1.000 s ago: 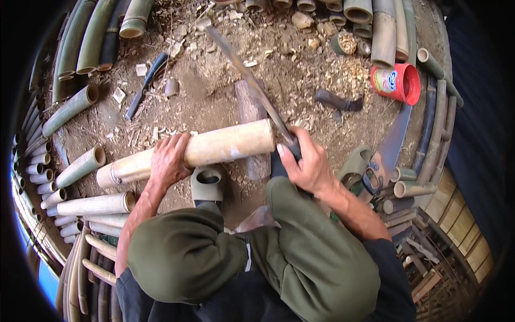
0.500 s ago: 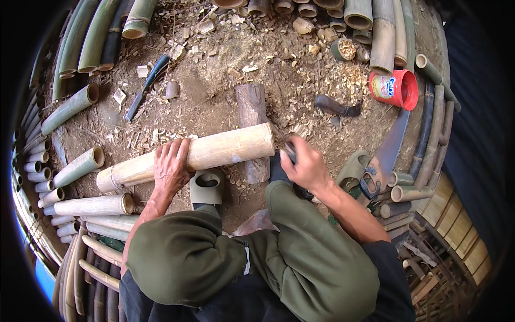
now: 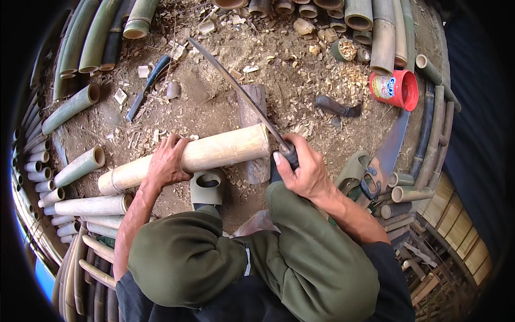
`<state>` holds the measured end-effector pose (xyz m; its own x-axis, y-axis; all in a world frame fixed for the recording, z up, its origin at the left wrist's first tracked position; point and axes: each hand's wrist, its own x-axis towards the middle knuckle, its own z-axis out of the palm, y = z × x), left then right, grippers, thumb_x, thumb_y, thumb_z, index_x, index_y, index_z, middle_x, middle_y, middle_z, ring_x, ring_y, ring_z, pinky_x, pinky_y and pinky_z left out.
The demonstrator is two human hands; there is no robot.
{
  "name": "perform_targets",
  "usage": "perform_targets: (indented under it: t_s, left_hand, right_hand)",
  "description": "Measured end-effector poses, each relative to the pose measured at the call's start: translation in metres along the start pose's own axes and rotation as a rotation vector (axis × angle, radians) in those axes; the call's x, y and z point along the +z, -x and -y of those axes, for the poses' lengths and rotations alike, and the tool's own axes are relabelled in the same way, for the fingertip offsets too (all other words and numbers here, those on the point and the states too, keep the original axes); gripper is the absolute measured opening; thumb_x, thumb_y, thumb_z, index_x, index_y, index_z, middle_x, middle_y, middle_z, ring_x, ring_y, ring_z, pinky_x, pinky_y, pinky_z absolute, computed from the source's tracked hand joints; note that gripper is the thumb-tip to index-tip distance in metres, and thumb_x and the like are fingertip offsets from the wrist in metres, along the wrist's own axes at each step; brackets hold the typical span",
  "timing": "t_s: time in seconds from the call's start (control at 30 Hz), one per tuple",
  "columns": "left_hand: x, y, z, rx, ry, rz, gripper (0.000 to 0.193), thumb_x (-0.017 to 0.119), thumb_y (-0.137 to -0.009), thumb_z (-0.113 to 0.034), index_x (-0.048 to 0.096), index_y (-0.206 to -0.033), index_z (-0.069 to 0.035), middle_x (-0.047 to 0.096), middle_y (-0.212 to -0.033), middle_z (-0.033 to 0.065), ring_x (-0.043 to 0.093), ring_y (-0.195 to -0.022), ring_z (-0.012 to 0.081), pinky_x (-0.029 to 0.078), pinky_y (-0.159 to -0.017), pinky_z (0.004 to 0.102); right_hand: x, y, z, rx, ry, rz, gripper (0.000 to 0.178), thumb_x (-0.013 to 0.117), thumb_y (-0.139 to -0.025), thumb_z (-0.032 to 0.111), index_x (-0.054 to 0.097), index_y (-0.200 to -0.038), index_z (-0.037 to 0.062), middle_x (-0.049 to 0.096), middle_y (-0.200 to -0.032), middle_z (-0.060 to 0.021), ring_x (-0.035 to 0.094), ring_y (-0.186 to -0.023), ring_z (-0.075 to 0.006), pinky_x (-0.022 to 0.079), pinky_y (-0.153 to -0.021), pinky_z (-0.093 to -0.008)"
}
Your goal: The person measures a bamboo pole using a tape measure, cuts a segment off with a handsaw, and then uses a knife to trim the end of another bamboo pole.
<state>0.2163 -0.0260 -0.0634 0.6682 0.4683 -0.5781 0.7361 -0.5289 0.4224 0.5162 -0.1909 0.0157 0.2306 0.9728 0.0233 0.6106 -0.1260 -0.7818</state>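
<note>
A thick, pale bamboo section lies slantwise before my knees, its right end resting over a short wooden log. My left hand presses down around its upper side, left of the middle. In my right hand, fingers wrap the dark handle of a long, narrow metal tool, a blade or a file. Its shaft points up and left, crossing the log and passing close by the bamboo's right end; whether they touch I cannot tell.
On the chip-strewn ground lie a dark-handled knife, a short hooked tool and a red tub. A handsaw is at right beside a sandal. Bamboo pieces line the left and far sides.
The narrow tool's shaft, not distinguishable before, now shows stretching up and left. My right hand has turned and shifted slightly right. The bamboo has moved little under my left hand.
</note>
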Motion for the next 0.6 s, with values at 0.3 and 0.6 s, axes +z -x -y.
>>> perform_targets:
  t_s: [0.3, 0.6]
  left_hand:
    - [0.0, -0.002, 0.002, 0.005, -0.002, 0.031, 0.09, 0.087, -0.054, -0.027, 0.05, -0.134, -0.01, 0.061, -0.114, 0.015, 0.059, -0.113, 0.0351, 0.047, -0.097, 0.0476]
    - [0.01, 0.005, -0.003, 0.043, -0.038, -0.095, 0.087, 0.086, -0.054, -0.023, 0.05, -0.132, -0.008, 0.062, -0.113, 0.0147, 0.06, -0.111, 0.0354, 0.047, -0.096, 0.0483]
  right_hand:
    - [0.009, 0.01, -0.035, 0.213, 0.08, 0.222, 0.035, 0.061, -0.097, 0.028, 0.053, -0.11, -0.0028, 0.065, -0.079, -0.0229, 0.069, -0.063, -0.0362, 0.054, -0.054, -0.0437]
    - [0.016, 0.031, -0.064, 0.432, 0.173, 0.349, 0.031, 0.061, -0.096, 0.026, 0.052, -0.108, -0.0009, 0.064, -0.072, -0.0268, 0.067, -0.07, -0.0467, 0.053, -0.062, -0.0504]
